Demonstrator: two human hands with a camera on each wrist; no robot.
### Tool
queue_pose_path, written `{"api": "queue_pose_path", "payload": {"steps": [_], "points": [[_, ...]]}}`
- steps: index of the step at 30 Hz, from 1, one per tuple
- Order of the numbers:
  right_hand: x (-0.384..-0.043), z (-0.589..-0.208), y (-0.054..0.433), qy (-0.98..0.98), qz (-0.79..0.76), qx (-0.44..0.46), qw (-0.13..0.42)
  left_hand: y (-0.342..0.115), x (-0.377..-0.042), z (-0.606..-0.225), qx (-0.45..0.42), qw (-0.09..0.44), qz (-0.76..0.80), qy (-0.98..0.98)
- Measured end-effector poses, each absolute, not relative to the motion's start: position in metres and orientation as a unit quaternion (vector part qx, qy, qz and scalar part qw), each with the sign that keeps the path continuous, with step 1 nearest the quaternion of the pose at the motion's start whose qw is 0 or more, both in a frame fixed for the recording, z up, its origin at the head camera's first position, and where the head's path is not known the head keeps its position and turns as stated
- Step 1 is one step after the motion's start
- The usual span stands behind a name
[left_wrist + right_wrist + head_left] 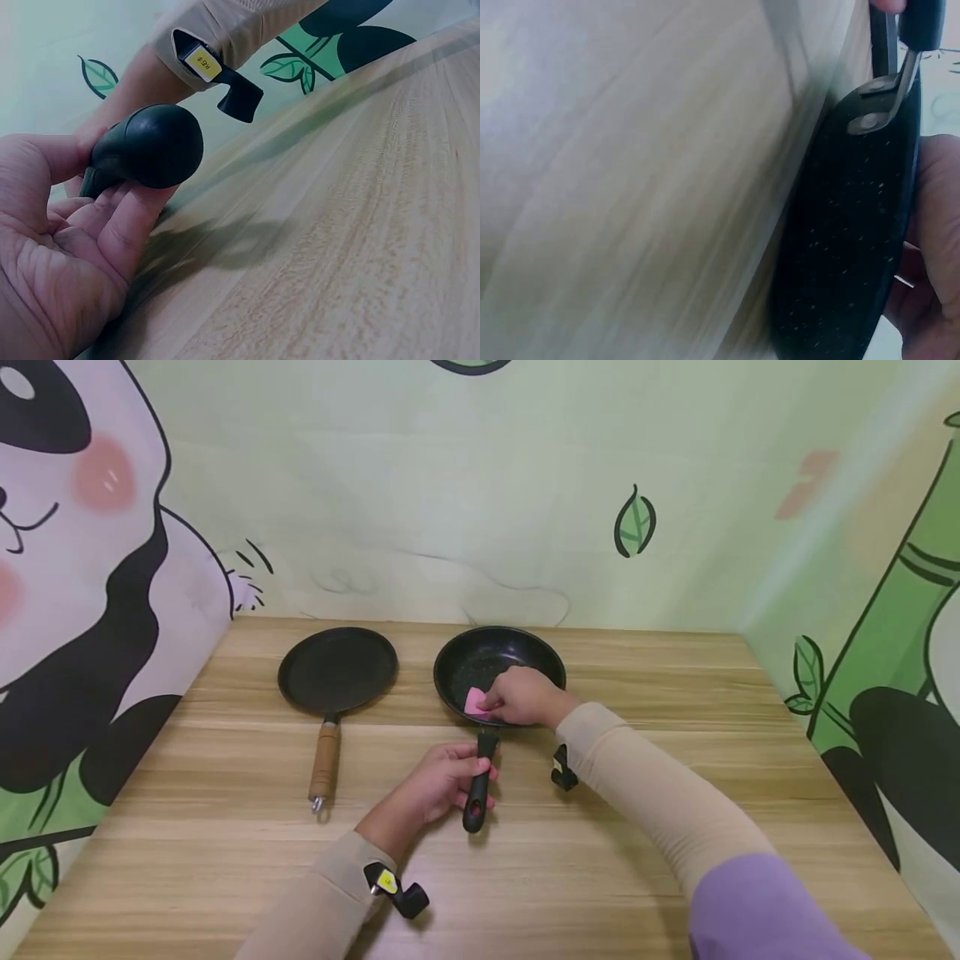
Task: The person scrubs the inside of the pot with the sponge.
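A black speckled frying pan (461,664) sits toward the back of the wooden table, its handle (478,789) pointing at me. My left hand (442,781) grips that handle, thumb on top and fingers beneath. In the left wrist view the rounded handle end (161,146) lies between thumb and fingers. Inside the pan, my right hand (525,695) pinches a pink sponge (476,702) against the near side of the pan. The right wrist view shows the pan's outer wall (847,217) with its riveted bracket, and part of my right hand (939,217) behind the rim.
Left of the frying pan lies a flat black griddle pan (337,668) with a wooden handle (325,760) ending in a metal ring. The wooden table (585,877) meets a wall (420,485) printed with pandas and bamboo. Small black cameras (397,889) are strapped to both wrists.
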State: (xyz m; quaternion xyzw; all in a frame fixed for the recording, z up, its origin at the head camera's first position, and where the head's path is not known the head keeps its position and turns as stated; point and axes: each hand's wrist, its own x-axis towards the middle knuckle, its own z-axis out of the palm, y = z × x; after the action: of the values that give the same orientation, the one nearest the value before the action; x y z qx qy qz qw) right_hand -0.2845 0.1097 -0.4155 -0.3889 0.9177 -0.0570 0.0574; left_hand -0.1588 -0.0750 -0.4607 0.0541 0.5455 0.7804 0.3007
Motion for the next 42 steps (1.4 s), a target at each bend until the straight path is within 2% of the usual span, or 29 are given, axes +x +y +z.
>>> {"api": "queue_pose_path", "payload": {"steps": [6,10,15,20,30,37,42], "points": [[-0.285,-0.409,0.11,0.922,-0.047,-0.378,0.073,-0.074,-0.159,-0.467,0.06,0.319,0.772,0.547],[-0.293,-0.39,0.121,0.937,-0.058,-0.34,0.056,-0.068,-0.159,-0.473,0.073,0.323,0.771,0.544],[-0.314,-0.363,0.157,0.961,-0.067,-0.268,0.023,-0.058,-0.162,-0.477,0.074,0.305,0.78,0.541],[-0.327,-0.353,0.204,0.975,-0.078,-0.209,0.019,-0.054,-0.169,-0.477,0.06,0.285,0.785,0.547],[-0.33,-0.375,0.266,0.984,-0.153,-0.09,0.018,-0.057,-0.172,-0.474,0.062,0.28,0.788,0.545],[-0.325,-0.411,0.279,0.984,-0.167,-0.055,0.012,-0.055,-0.174,-0.473,0.063,0.28,0.787,0.545],[-0.322,-0.423,0.276,0.985,-0.169,-0.035,0.018,-0.052,-0.174,-0.473,0.064,0.282,0.786,0.546]]}}
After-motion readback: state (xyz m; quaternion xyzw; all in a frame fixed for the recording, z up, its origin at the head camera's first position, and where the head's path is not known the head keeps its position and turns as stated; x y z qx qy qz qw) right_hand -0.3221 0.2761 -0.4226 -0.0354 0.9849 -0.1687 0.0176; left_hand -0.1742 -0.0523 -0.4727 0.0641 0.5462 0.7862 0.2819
